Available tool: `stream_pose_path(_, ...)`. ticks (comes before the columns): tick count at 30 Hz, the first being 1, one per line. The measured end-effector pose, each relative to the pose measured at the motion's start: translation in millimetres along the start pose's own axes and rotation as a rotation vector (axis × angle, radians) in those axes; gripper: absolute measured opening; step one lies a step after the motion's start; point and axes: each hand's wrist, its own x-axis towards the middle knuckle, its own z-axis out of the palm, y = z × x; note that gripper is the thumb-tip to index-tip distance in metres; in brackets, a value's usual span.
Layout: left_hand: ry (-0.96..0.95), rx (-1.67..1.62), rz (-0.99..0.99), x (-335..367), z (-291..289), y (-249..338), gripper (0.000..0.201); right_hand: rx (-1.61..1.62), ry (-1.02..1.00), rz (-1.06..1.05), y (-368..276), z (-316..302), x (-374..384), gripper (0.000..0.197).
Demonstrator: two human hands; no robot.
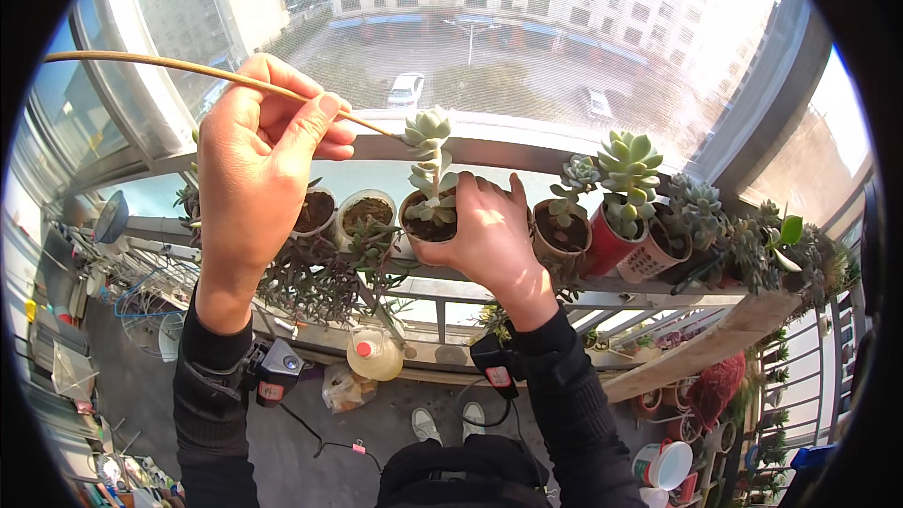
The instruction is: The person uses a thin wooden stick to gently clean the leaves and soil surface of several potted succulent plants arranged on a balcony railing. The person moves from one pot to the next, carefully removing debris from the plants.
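My left hand [259, 146] pinches a long, thin brown stick [165, 63] between thumb and fingers. The stick bows out past the hand to the left, and its thin end reaches the pale green rosette of a tall succulent [430, 132]. I cannot tell whether the tip touches the leaves or lies just beside them. The succulent stands in dark soil in a small round pot [404, 223] on the window ledge. Around the right side of that pot my right hand [494, 230] is closed, thumb at the near side; its palm hides much of the pot.
Potted succulents line the ledge on both sides, including a red pot [607, 240] and a white pot [649, 261] at right. Trailing plants [315, 277] hang below. A railing [433, 293] runs under the ledge; a yellowish jug [374, 355] stands beneath. Cables hang from both wrists.
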Motion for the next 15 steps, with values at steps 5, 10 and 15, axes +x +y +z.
stream_pose_path(5,-0.009,-0.01,0.0,-1,-5,-3,0.007,0.24,-0.123,-0.003,7,-7,5,0.071)
stream_pose_path(10,-0.004,-0.019,0.009,-1,-6,-5,0.007,0.286,-0.212,0.027,6,-13,9,0.073)
stream_pose_path(15,-0.008,-0.03,-0.003,0,-4,-6,0.008,0.185,-0.193,0.077,1,-11,8,0.064)
